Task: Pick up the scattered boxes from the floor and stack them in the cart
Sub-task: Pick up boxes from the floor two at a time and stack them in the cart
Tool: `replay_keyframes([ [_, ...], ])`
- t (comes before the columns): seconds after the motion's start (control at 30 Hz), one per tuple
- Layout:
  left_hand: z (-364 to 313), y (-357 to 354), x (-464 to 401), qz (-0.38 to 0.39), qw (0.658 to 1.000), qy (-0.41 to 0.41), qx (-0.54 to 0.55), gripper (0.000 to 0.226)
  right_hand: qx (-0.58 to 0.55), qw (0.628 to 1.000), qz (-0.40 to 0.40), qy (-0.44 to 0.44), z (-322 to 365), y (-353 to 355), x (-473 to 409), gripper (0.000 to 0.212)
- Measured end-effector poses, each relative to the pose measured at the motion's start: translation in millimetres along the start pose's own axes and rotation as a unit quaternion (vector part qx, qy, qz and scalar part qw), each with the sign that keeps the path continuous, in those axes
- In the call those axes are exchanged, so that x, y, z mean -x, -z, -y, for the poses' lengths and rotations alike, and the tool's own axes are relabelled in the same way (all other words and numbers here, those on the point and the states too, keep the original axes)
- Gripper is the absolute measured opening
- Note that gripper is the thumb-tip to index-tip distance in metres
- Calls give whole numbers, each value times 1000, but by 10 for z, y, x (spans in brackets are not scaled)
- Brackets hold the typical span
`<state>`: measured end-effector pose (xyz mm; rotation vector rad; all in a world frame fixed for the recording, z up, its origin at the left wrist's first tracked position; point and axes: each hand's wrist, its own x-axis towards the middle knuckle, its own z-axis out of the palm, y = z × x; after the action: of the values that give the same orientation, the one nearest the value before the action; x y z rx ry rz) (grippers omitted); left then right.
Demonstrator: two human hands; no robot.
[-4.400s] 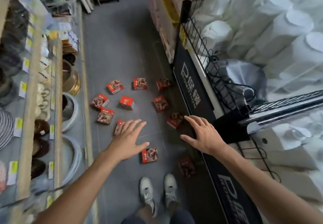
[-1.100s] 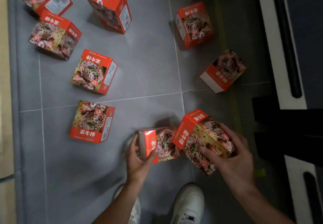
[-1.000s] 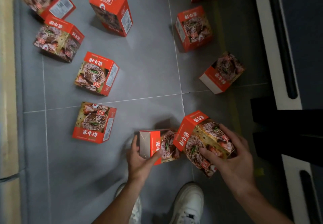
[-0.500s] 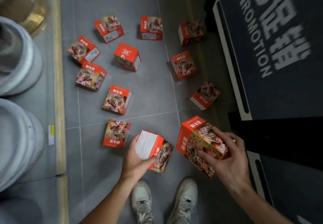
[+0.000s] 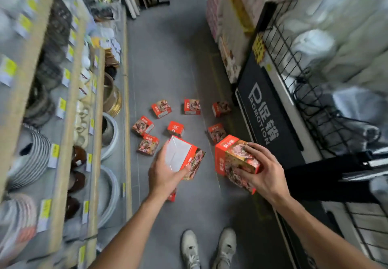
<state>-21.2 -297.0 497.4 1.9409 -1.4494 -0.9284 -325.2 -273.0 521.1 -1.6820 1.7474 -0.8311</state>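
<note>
My left hand [image 5: 164, 175] grips a red food box [image 5: 184, 156] with its white underside facing up, held above the floor. My right hand [image 5: 265, 176] grips a second, larger-looking red box [image 5: 232, 156] from above, with fingers over its picture face. Both boxes are lifted at about waist height over the aisle. Several more red boxes [image 5: 176, 129] lie scattered on the grey floor ahead, between the shelves. A black wire cart [image 5: 327, 126] stands at the right, past my right hand. Another box [image 5: 172, 196] peeks out under my left wrist.
Shelves of bowls and plates [image 5: 63, 134] line the left side of the narrow aisle. A black promotion stand [image 5: 264, 113] with white bagged goods behind it fills the right. My white shoes [image 5: 207, 247] are on the floor below.
I have risen from a crouch with one box in each hand; both boxes came up off the floor and the view now takes in the whole aisle and cart.
</note>
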Motion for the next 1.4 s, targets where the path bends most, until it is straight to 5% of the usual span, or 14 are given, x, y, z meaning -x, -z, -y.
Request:
replay_keyframes([
  [0.37, -1561, 1429, 207, -99, 984, -148, -11, 103, 39, 987, -96, 125, 1601, 1073, -285, 65],
  [0.67, -2318, 2025, 411, -186, 961, -204, -33, 102, 15, 965, -115, 233, 2151, 1685, -661, 65],
  [1.07, -2692, 2058, 865, -281, 943, -169, -49, 102, 27, 940, -63, 335, 2290, 2157, -1091, 62],
  [1.4, -1981, 2704, 2786, -474, 876, 9, -84, 100, -80, 860, 133, 485, 3409, 1086, -450, 64],
])
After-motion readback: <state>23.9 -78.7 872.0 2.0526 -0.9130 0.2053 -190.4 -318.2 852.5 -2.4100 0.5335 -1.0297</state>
